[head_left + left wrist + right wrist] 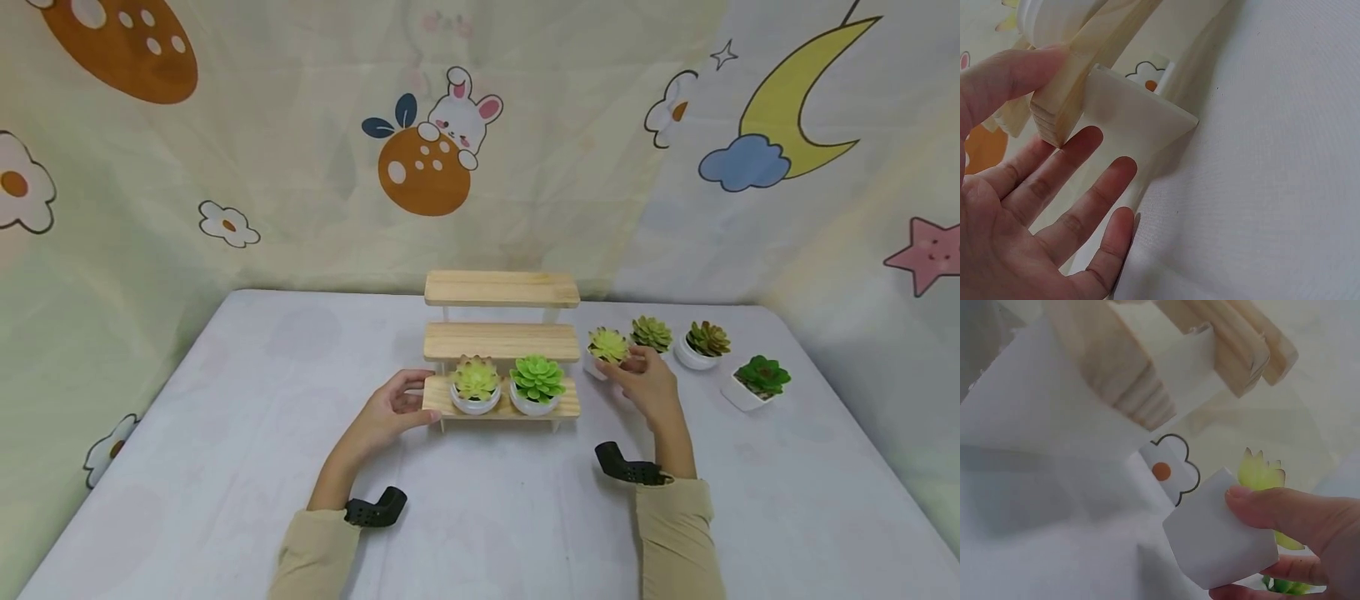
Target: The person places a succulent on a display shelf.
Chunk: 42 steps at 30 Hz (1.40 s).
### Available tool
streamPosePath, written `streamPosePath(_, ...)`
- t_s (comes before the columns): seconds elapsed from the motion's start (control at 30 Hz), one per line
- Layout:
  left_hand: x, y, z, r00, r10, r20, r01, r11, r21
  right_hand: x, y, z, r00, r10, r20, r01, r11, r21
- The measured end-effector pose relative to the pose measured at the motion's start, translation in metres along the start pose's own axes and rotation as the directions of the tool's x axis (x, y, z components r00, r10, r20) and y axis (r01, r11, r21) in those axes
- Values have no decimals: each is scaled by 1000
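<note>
A three-step wooden shelf (pixel 501 340) stands mid-table. My left hand (pixel 397 407) pinches the left end of its lowest board (pixel 1063 103), thumb on top and index finger beneath; the other fingers are spread. Two succulents in round white pots sit on that board, a pink-tipped one (pixel 476 379) at left and a bright green one (pixel 537 380) at right. To the right of the shelf, my right hand (pixel 647 385) holds a yellow-green succulent (pixel 607 343) by its angular white pot (pixel 1219 531), thumb on one side and fingers underneath.
Beyond my right hand stand a green succulent (pixel 651 333), a reddish-green one in a round pot (pixel 696 357) and a dark green one in a square pot (pixel 745 393). A patterned cloth (pixel 300 167) hangs behind the white-covered table (pixel 480 517).
</note>
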State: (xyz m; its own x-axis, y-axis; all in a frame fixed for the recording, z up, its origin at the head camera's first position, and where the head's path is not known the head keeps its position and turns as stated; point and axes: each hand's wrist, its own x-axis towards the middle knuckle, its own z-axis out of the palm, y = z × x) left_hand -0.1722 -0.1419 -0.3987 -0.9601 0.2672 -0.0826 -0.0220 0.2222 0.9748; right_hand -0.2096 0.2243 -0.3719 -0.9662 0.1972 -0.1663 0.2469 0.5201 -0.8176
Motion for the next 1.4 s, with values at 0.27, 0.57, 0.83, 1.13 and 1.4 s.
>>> streamPosePath(0.27,1,1,1,1000,4,-5,-4,1000,5,-9,-18,-3,995,-71,-68,71,997,-14)
streamPosePath(0.57,0,1,1,1000,1,-9,-2,1000,-3,-28,-42,-5,971,-126,-204,128,992,-5)
streamPosePath(0.83,0,2,2,1000,3,-16,-3,1000,-4,-44,-64,-5,948,-185,-261,197,980,20)
streamPosePath(1.13,0,1,2,1000,6,-4,-6,1000,-12,-52,-78,10,944,-302,-136,312,948,64)
streamPosePath(1.4,-1,0,1,1000,4,-2,-4,1000,-22,-42,-75,34,926,-375,-41,377,922,86)
